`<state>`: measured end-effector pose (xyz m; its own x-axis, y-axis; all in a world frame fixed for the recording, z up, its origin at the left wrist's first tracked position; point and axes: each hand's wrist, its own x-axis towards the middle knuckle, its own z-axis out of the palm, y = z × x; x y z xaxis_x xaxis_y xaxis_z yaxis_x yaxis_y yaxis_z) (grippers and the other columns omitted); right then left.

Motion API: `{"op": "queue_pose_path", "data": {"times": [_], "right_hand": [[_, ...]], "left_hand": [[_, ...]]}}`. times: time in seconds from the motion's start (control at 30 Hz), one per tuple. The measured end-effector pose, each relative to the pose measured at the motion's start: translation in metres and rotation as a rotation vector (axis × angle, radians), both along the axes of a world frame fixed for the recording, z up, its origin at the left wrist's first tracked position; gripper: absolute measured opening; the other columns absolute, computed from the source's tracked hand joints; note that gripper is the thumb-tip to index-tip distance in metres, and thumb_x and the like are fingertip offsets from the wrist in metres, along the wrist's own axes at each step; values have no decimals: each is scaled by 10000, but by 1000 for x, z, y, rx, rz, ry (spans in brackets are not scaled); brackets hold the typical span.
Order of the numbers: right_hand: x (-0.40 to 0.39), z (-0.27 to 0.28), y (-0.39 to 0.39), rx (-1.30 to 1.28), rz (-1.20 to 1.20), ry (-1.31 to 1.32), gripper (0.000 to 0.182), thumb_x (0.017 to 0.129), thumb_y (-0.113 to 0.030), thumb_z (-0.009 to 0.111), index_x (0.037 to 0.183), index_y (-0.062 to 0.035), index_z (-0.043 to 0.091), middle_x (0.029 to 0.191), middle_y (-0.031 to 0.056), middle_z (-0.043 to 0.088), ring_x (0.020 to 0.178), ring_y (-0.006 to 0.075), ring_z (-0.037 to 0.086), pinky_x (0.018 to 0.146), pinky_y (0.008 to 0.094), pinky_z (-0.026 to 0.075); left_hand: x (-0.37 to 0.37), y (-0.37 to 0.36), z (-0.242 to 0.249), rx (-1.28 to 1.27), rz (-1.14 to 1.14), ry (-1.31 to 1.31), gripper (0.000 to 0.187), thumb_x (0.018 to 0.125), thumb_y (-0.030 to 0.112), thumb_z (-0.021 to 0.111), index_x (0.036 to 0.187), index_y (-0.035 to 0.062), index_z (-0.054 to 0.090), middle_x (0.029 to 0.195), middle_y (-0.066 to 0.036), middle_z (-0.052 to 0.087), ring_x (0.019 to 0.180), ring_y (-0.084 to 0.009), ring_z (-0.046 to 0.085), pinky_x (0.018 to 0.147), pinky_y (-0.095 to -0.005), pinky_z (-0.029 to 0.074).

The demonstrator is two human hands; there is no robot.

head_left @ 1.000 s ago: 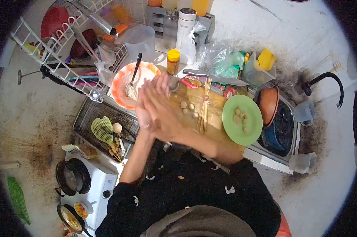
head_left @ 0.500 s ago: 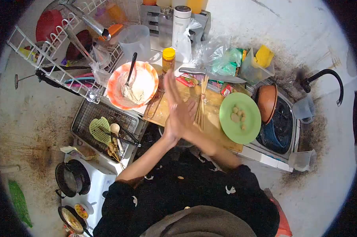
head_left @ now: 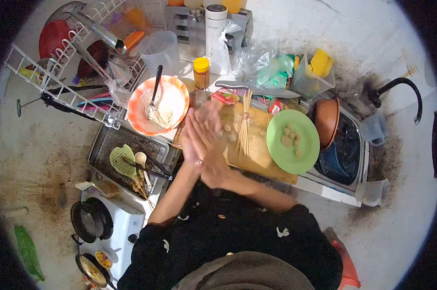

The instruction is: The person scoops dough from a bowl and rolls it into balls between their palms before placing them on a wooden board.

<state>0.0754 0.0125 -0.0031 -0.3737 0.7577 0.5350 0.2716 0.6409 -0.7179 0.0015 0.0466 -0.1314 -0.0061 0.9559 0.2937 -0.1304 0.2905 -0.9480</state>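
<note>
Palms (head_left: 204,145) together, no legible labels

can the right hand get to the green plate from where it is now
Probably yes. The right hand is pressed palm to palm with the left hand over the cutting board, and the green plate sits beside it with nothing between but skewers.

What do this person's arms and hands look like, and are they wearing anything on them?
Both hands are bare: left hand, right hand, no gloves. The forearms are uncovered too. A black top with small white markings covers the upper arms, its sleeves ending near the elbows. Any ring or watch is too blurred to tell.
</note>
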Motion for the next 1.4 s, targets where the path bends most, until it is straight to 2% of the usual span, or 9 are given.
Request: {"op": "queue_pose_path", "data": {"times": [0.07,0.2,0.37,0.53,0.6,0.67,0.87,1.2,1.4], "right_hand": [[12,-5,11,65,-2,-167,774,883,-543,183,1376,48,97,1435,230,110,1349,320,71,1077,449,42],[10,3,19,-89,-280,-66,798,876,-556,186,1373,60,86,1429,247,106,1346,331,80,1075,458,51],[-4,-17,-2,-15,-27,78,816,872,-579,147,1371,63,89,1438,231,92,1344,349,58,1076,461,48],[5,-5,23,-140,-161,72,785,879,-550,168,1374,56,103,1443,218,98,1337,372,80,1080,443,61],[-1,-19,1,-347,-354,-379,757,883,-524,191,1382,38,102,1443,215,108,1339,360,90,1079,439,63],[-2,-3,-6,-31,43,193,743,881,-540,45,1395,-9,116,1464,155,81,1353,315,30,1080,421,8],[11,-3,15,-128,-157,90,791,875,-555,84,1376,54,29,1448,220,16,1349,329,18,1080,412,1],[12,-1,16,-258,5,576,849,824,-641,-34,1386,-5,-55,1470,101,-94,1349,235,-92,1071,384,-73],[10,16,-10,-15,96,280,871,845,-607,87,1358,89,-21,1435,253,-49,1341,361,-45,1073,427,-24]], "left_hand": [[-8,-19,113,70,157,1932,616,938,410,277,1398,43,92,1457,-91,126,1335,-180,152,1083,-341,166],[23,-56,121,-77,-127,2382,568,937,431,248,1400,109,183,1422,-63,254,1304,-203,246,1070,-350,200],[-2,-20,117,-1,374,2044,585,946,397,241,1397,43,127,1441,-97,184,1322,-221,193,1079,-338,175],[31,-44,115,-109,39,2493,574,953,387,188,1386,12,150,1447,-96,189,1328,-219,188,1078,-340,163],[57,-37,144,-414,884,2440,599,937,396,235,1404,49,95,1452,-94,158,1330,-201,180,1080,-334,166],[31,-26,139,-305,651,2334,603,937,411,219,1398,37,112,1450,-101,168,1330,-211,179,1080,-339,160],[29,-38,128,8,150,2365,608,948,428,211,1354,-24,238,1393,-106,299,1284,-210,279,1065,-337,187],[26,-36,147,68,578,2316,632,940,443,149,1380,-11,153,1454,-118,147,1347,-225,122,1092,-331,87],[21,-26,153,-167,493,2301,612,950,423,181,1363,-28,199,1427,-137,213,1321,-216,199,1089,-337,122]]}}
